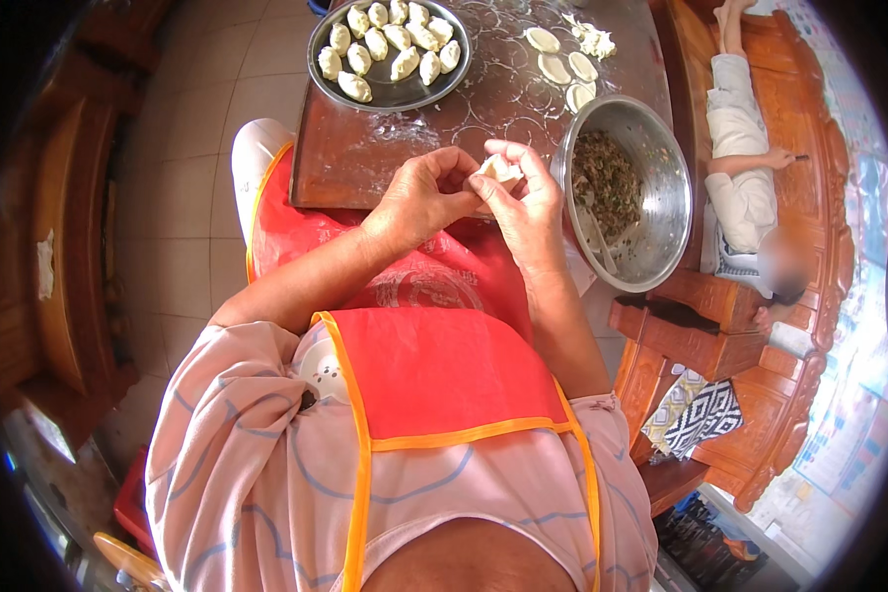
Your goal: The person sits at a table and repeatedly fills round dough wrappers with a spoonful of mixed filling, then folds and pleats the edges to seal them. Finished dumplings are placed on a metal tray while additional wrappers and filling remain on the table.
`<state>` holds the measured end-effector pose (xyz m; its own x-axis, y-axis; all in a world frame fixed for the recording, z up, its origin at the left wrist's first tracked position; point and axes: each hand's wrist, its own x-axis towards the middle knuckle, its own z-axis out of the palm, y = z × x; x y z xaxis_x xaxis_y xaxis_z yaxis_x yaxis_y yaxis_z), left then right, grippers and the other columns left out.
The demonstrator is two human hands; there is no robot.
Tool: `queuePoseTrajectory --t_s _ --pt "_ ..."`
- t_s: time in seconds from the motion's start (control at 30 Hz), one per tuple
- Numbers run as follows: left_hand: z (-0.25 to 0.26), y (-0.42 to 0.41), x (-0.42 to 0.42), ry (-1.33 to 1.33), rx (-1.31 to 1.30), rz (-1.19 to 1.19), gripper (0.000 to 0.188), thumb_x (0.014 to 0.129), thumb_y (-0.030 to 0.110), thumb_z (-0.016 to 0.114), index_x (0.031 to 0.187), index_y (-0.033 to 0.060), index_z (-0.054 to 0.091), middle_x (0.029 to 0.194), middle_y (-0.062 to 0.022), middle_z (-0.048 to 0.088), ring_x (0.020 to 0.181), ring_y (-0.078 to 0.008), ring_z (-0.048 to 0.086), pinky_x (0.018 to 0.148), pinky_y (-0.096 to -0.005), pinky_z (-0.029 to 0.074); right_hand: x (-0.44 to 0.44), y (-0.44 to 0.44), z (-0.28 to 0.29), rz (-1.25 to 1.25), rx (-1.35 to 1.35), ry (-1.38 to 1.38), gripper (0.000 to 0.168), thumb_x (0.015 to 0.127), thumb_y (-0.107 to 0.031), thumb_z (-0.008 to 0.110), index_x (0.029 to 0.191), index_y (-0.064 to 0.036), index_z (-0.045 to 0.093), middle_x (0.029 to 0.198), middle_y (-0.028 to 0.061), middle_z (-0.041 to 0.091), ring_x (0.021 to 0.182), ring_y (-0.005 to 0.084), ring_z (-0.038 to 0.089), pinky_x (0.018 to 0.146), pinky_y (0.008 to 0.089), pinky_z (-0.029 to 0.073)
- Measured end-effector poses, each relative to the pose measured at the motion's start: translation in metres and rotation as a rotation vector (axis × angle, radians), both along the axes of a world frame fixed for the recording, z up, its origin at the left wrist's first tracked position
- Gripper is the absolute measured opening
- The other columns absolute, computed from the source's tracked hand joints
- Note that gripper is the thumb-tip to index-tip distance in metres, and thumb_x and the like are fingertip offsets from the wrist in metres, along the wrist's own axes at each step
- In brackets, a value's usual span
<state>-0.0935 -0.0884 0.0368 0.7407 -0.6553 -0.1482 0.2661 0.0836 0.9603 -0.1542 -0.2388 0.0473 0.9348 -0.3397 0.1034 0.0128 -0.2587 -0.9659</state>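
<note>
A partly folded dumpling [500, 170] is held up over the near edge of the wooden table. My right hand [525, 200] cradles it between thumb and fingers. From the other side, the thumb and fingertips of my left hand [433, 189] pinch its edge; the fingers hide part of the dough. Close by my right hand stands a steel bowl [662, 200] of minced filling [607, 181], with a spoon [599, 235] resting inside. Beyond my left hand, a round metal tray [385, 92] carries several folded dumplings [376, 44].
Several flat dough wrappers [553, 69] and a heap of dough pieces [593, 38] lie on the floured table [340, 170]. At the right, a person [740, 148] lies on a carved wooden bench [806, 148]. Patterned cushions [703, 418] rest nearer me. Tiled floor [170, 200] stretches along the left.
</note>
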Motion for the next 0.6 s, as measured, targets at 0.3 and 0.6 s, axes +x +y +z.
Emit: queuePoseTrajectory --t_s 0.3,0.6 --pt "0.005 0.006 0.007 0.389 -0.129 0.008 0.017 0.093 0.008 0.068 0.109 0.0007 0.063 0.103 -0.0079 0.068 0.096 -0.0164 0.067 0.087 -0.0299 0.055 0.004 0.002 0.001 -0.004 0.227 -0.019 0.008 0.089 -0.002 0.070 0.092 0.000 0.064 0.091 0.0056 0.069 0.082 0.0081 0.063 0.075 0.0247 0.052" --pt "-0.009 0.003 0.026 0.407 -0.308 0.064 0.011 0.098 0.014 0.062 0.105 0.0049 0.062 0.103 -0.0066 0.068 0.098 -0.0166 0.067 0.089 -0.0326 0.056 0.003 -0.023 0.021 -0.025 -0.235 0.026 0.019 0.100 -0.012 0.059 0.111 0.000 0.068 0.098 0.0127 0.072 0.086 0.0186 0.069 0.079 0.0297 0.053"
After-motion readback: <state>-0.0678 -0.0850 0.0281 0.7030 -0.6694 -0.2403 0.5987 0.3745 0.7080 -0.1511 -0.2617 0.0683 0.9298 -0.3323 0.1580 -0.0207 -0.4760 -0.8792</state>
